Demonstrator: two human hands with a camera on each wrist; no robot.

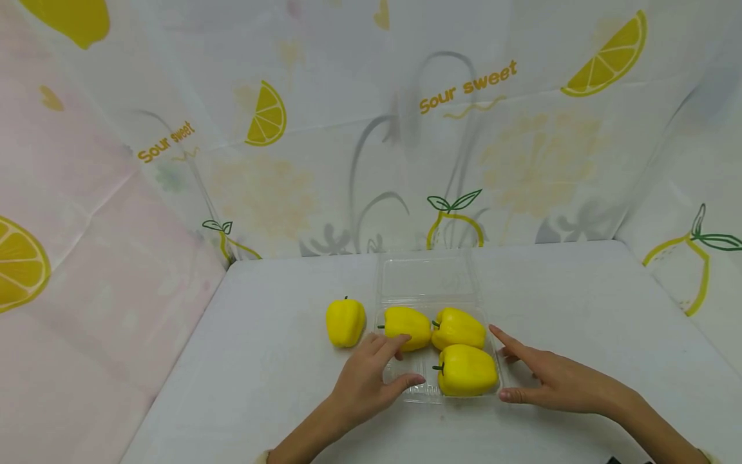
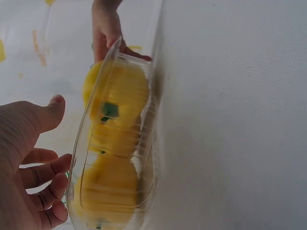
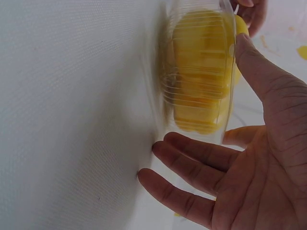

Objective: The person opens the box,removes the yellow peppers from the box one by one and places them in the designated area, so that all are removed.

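Note:
A clear plastic clamshell box [image 1: 426, 394] lies on the table with its lid [image 1: 428, 277] folded back. Three yellow bell peppers sit inside: one at the back left [image 1: 400, 317], one at the back right [image 1: 459, 328] and one at the front right [image 1: 467, 370]. My left hand [image 1: 371, 374] hovers over the box's left side, fingers loosely bent, holding nothing; its fingertips overlap the back left pepper in the head view. At the right wall is my right hand [image 1: 559, 380], fingers spread, with thumb and index fingertip right at the rim [image 3: 233, 62].
A fourth yellow bell pepper [image 1: 345, 323] stands on the white table [image 1: 261, 361] just left of the box. Behind the table hangs a lemon-printed cloth [image 1: 324, 193], which also runs along both sides.

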